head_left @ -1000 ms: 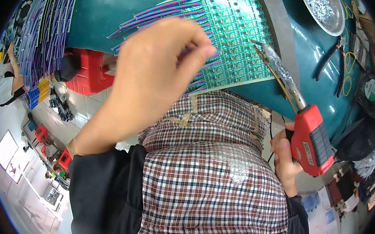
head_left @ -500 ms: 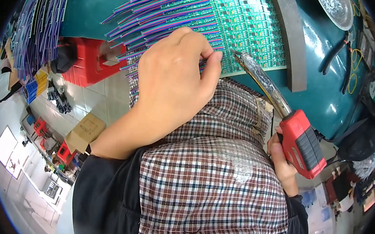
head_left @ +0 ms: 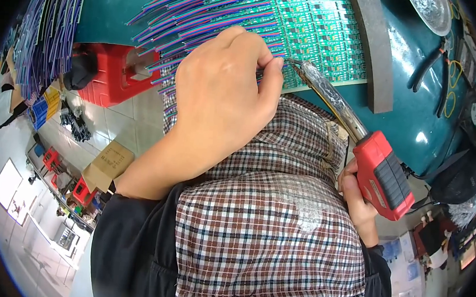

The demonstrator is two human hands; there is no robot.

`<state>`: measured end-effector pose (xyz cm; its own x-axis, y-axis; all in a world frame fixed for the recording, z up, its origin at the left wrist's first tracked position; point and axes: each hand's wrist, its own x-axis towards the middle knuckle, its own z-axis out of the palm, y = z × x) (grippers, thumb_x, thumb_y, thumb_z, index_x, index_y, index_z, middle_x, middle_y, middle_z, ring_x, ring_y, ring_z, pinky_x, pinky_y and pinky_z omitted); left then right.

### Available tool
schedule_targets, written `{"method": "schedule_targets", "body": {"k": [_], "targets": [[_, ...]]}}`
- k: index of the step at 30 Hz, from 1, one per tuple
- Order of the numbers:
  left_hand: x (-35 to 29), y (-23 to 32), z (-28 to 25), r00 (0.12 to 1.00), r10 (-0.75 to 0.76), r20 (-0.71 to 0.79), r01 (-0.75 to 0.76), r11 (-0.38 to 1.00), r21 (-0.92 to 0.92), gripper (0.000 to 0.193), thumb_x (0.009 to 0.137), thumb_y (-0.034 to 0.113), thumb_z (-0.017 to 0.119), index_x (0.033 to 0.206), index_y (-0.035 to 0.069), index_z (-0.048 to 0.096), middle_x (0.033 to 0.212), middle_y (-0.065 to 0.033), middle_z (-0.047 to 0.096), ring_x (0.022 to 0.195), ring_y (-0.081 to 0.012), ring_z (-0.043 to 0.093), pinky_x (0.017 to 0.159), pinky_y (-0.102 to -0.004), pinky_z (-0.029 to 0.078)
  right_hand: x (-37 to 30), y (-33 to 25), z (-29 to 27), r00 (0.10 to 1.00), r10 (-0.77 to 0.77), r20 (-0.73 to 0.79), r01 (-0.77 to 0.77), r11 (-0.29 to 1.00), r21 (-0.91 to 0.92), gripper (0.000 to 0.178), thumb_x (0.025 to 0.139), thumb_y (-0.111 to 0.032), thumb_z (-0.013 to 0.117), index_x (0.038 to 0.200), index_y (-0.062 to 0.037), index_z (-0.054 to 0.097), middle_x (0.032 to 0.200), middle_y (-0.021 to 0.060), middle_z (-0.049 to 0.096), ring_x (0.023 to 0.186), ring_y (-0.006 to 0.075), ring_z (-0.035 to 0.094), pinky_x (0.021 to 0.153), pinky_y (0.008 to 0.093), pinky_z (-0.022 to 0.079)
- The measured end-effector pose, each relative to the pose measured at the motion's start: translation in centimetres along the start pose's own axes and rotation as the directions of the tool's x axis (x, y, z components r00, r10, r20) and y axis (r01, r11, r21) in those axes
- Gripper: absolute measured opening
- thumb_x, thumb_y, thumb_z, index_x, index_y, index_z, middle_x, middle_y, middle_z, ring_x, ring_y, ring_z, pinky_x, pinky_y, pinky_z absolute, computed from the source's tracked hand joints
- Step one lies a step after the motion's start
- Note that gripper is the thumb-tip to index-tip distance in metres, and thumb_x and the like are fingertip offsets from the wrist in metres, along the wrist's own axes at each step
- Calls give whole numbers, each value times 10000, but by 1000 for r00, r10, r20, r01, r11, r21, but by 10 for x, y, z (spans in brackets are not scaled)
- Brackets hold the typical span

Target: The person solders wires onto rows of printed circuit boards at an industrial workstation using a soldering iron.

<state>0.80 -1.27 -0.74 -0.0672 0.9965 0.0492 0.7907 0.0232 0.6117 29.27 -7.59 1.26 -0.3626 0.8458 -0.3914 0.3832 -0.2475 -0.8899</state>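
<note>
A green circuit board panel (head_left: 317, 38) lies on the table at the top, with rows of small dark parts. Multi-coloured ribbon wires (head_left: 203, 13) fan out leftward from its left side. My left hand (head_left: 226, 87) is closed in a pinch over the panel's near edge, thumb and forefinger together on a ribbon wire mostly hidden beneath the hand. My right hand (head_left: 358, 198) grips a red and black soldering gun (head_left: 382, 175). Its metal barrel slants up and left, and the thin tip is at the panel's edge, just right of my left thumb. Whether it touches is unclear.
A dark grey bar (head_left: 374, 58) stands along the panel's right side. Farther right are pliers (head_left: 442, 72) with dark handles and a round metal dish (head_left: 432, 13). More wired boards (head_left: 53, 31) hang at the far left, above a red stool (head_left: 108, 76) and a cardboard box (head_left: 110, 164).
The soldering gun's tip has moved slightly up and left, closer to my left fingertips. My left hand keeps its pinch and has shifted only a little.
</note>
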Motion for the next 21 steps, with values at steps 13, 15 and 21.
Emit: {"method": "schedule_targets", "body": {"k": [13, 15, 21], "targets": [[2, 1, 0, 1000, 18, 11, -19, 998, 53, 185, 857, 74, 749, 759, 25, 600, 725, -61, 588, 631, -167, 610, 536, -276, 518, -2, -3, 1, 1000, 18, -5, -18, 1000, 14, 109, 911, 38, 560, 1002, -13, 528, 822, 59, 507, 633, 124, 471, 561, 283, 411], [1, 2, 0, 1000, 23, 6, -23, 998, 55, 189, 852, 75, 753, 756, 26, 598, 725, -62, 587, 626, -167, 605, 531, -279, 515, -3, -2, 3, 1000, 17, -22, -16, 1000, 23, 122, 916, 26, 572, 1027, -8, 534, 821, 57, 512, 632, 122, 472, 561, 282, 409], [1, 2, -1, 1000, 18, 4, -19, 998, 58, 189, 849, 74, 756, 755, 28, 598, 725, -58, 585, 617, -165, 596, 530, -275, 505, -8, 1, 0, 1000, 13, -27, -13, 1000, -5, 218, 924, 11, 601, 1135, 20, 549, 809, 44, 531, 629, 113, 479, 564, 277, 407]]}}
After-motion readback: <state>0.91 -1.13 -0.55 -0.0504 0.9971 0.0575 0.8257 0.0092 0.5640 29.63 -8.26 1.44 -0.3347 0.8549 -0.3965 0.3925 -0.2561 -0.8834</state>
